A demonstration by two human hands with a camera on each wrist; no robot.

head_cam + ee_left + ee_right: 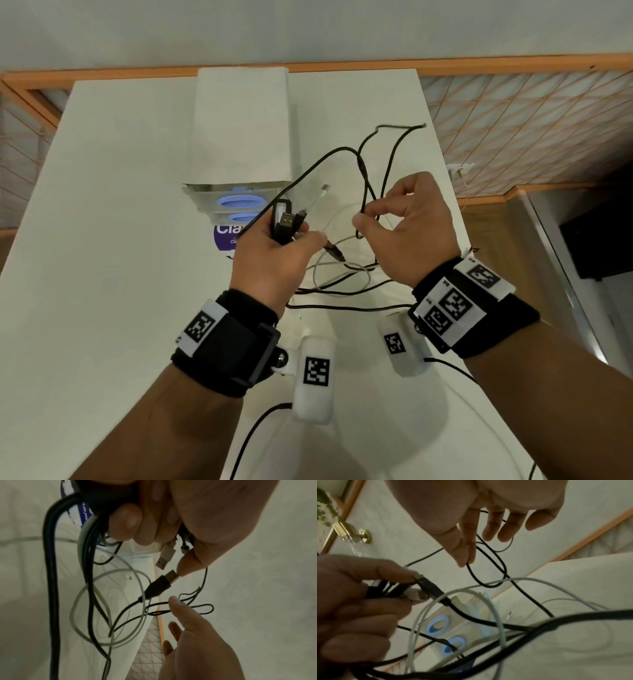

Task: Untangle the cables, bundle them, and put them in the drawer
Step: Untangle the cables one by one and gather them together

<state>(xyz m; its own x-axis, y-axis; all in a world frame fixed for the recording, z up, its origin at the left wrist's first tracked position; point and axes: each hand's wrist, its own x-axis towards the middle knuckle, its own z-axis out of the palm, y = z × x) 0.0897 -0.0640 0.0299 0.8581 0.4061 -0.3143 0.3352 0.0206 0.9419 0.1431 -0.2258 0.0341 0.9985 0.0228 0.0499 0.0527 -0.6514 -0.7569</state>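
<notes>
My left hand is held above the white table and grips a bunch of cable ends: a black USB plug, a grey plug and another black plug stick out of the fist. To its right, my right hand pinches a thin black cable between thumb and forefinger. That cable loops up toward the far right table edge. A white cable and more black strands hang tangled between both hands. The white drawer unit stands just behind my left hand.
The drawer unit's front shows two blue oval handles, seen again as blue handles under the cables. A white plug end lies beside the unit. The table's right edge is close to my right hand, with tiled floor beyond.
</notes>
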